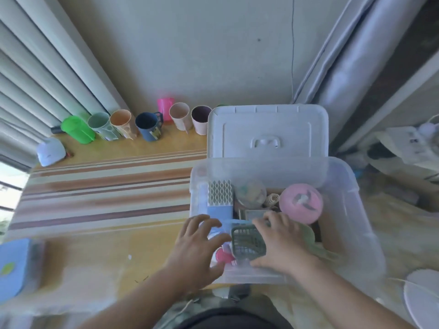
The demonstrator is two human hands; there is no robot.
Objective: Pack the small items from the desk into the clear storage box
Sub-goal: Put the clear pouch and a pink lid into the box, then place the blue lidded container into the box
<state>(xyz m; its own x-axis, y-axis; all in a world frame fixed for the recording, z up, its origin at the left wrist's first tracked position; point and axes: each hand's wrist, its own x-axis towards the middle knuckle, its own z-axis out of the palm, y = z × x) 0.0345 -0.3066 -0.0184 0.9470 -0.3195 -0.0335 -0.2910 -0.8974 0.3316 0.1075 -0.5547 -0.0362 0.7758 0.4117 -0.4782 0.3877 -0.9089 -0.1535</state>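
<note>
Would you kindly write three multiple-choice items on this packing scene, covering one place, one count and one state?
1. Where is the round pink container?
A. Inside the clear storage box
B. Among the cups
C. On the floor

2. How many cups stand in the row along the wall?
A. Three
B. Seven
C. Twelve

3. How does the box lid stand?
A. Shut and latched
B. Flat on the desk
C. Open, tilted up behind the box

Answers: 1 A, it sits at the box's far right; 2 B, seven stand from the green one to the purple-lined one; 3 C, the lid's handle side faces the camera.
</note>
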